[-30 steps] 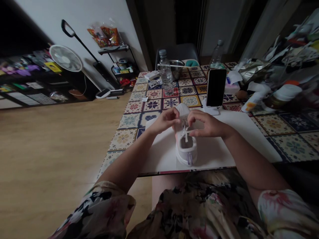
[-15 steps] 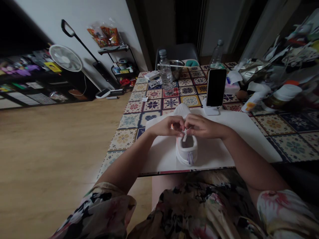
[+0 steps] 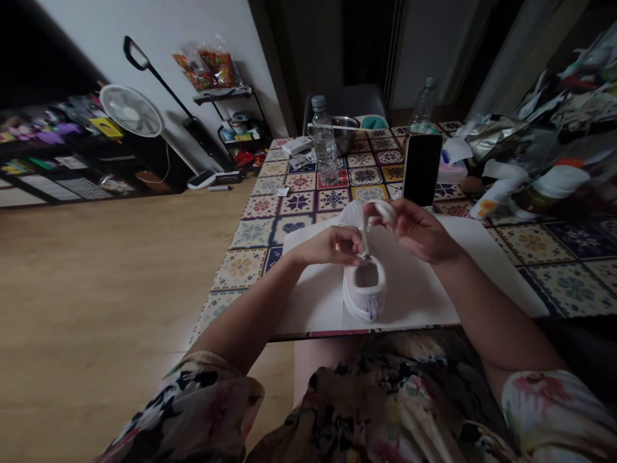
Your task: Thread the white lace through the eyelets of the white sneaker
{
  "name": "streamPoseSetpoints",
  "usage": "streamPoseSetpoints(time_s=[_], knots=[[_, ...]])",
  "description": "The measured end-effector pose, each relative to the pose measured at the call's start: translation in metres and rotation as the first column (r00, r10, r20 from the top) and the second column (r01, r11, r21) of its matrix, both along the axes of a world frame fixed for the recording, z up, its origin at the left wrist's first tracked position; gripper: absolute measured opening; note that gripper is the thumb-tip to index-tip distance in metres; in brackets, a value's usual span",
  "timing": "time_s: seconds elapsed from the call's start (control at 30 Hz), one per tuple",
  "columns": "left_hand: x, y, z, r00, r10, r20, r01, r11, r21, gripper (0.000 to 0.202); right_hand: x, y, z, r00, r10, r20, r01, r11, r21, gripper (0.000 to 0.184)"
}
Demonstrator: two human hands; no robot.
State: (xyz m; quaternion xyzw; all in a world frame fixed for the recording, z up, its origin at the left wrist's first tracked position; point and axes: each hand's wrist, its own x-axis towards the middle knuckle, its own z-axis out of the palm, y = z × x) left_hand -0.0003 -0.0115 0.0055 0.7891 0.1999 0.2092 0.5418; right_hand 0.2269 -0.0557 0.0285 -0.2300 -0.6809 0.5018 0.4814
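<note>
A white shoe (image 3: 365,299) with purple marks at its heel lies on a white sheet (image 3: 313,302), heel towards me and toe pointing away. My left hand (image 3: 332,247) is closed at the front of the shoe's opening, its fingertips pinching near the top of the tongue and lacing. Above and right of the shoe is my right hand (image 3: 417,228), slightly blurred. Its fingers are closed on a white shoelace (image 3: 365,235), which stretches up from the shoe, with a loop of it around the fingers. The hands hide much of the shoe's front.
Beyond the sheet a phone (image 3: 421,170) stands upright on a stand. A clear plastic bottle (image 3: 325,145) and a metal bowl (image 3: 344,135) are farther back on the patterned table (image 3: 250,235). To the right lie a white tube (image 3: 491,196), a white-lidded jar (image 3: 554,186) and bags.
My right hand has moved up and to the right, away from my left hand, drawing the shoelace upward. My left hand has stayed at the shoe.
</note>
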Motion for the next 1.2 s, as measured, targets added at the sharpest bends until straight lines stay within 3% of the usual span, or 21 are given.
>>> streamPoseSetpoints(time_s=[0.1, 0.23, 0.37, 0.47, 0.57, 0.73, 0.87, 1.0, 1.1, 1.2], knots=[[0.002, 0.0, -0.006, 1.0, 0.003, 0.012, -0.002, 0.999, -0.051, 0.034, -0.004, 0.005, -0.002, 0.975, -0.013, 0.221, 0.002, 0.999, 0.051, 0.047], [0.005, 0.002, -0.01, 0.993, -0.014, 0.12, 0.024, 0.996, -0.083, 0.034, -0.003, 0.012, -0.006, 0.887, 0.014, 0.461, -0.111, 0.977, 0.184, 0.033], [0.005, 0.003, -0.012, 0.987, 0.025, 0.159, 0.01, 0.976, -0.216, 0.039, 0.0, 0.015, -0.008, 0.858, 0.059, 0.509, -0.218, 0.941, 0.258, 0.018], [0.005, 0.004, -0.013, 0.984, 0.035, 0.175, 0.014, 0.962, -0.271, 0.042, -0.001, 0.014, -0.006, 0.871, 0.09, 0.483, -0.236, 0.939, 0.25, 0.015], [0.003, 0.004, -0.014, 0.958, 0.06, 0.282, 0.03, 0.953, -0.303, 0.042, -0.002, 0.012, -0.004, 0.89, 0.157, 0.427, -0.243, 0.958, 0.155, 0.02], [0.001, 0.006, -0.013, 0.864, 0.263, 0.43, -0.062, 0.902, -0.426, 0.055, -0.001, 0.009, -0.005, 0.976, 0.213, 0.051, -0.208, 0.974, -0.085, 0.029], [-0.003, 0.013, -0.009, 0.767, 0.469, 0.437, -0.288, 0.862, -0.418, 0.067, 0.003, 0.011, -0.002, 0.976, 0.053, -0.212, -0.096, 0.976, -0.197, 0.039], [-0.01, 0.019, -0.01, 0.673, 0.55, 0.495, -0.451, 0.835, -0.315, 0.062, 0.011, 0.019, 0.003, 0.954, -0.153, -0.259, 0.091, 0.968, -0.234, 0.047], [-0.016, 0.022, -0.014, 0.641, 0.579, 0.504, -0.459, 0.816, -0.352, 0.057, 0.017, 0.024, 0.003, 0.942, -0.238, -0.238, 0.188, 0.958, -0.215, 0.043], [-0.021, 0.026, -0.015, 0.593, 0.609, 0.528, -0.397, 0.791, -0.466, 0.053, 0.016, 0.028, -0.002, 0.945, -0.25, -0.212, 0.202, 0.953, -0.227, 0.042]])
